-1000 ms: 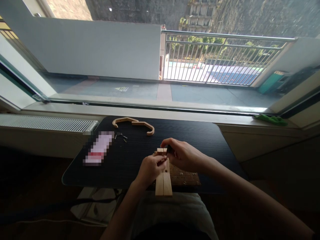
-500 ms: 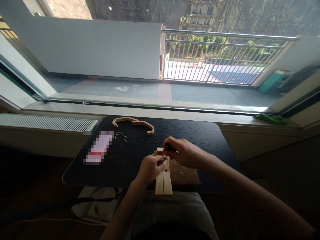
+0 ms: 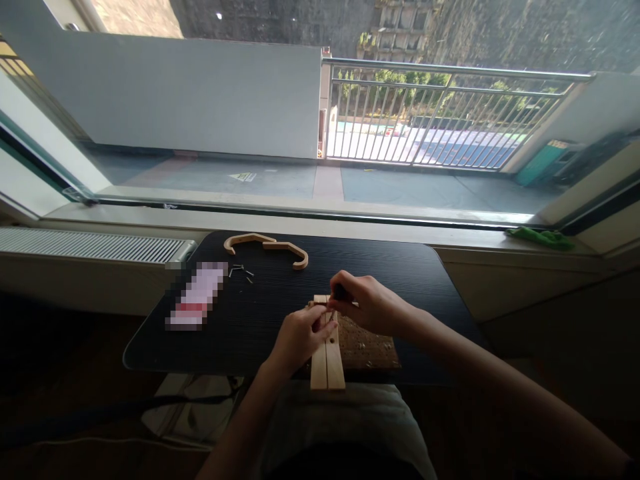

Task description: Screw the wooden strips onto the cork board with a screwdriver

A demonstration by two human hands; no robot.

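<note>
Two pale wooden strips (image 3: 327, 373) lie side by side, their near ends jutting over the table's front edge. A dark round hole shows in the right strip. My right hand (image 3: 367, 300) is closed around the dark handle of a screwdriver (image 3: 341, 292), whose thin shaft points down at the strips. My left hand (image 3: 303, 333) rests over the strips, thumb and fingertips pinched together by the screwdriver's lower end. What those fingertips hold is too small to make out. Beneath the strips is a brown speckled board (image 3: 370, 347).
The black table (image 3: 400, 267) stands against the window sill. Two curved wooden pieces (image 3: 295, 250) lie at its back, with several loose screws (image 3: 241, 269) nearby. A blurred pinkish packet (image 3: 200, 290) is on the left. A green cloth (image 3: 540, 238) lies on the sill, and a radiator (image 3: 95, 245) stands left.
My right hand has shifted very slightly with the screwdriver, and my left thumb and fingers sit a little differently around its lower end. The strips and other things stay in place.
</note>
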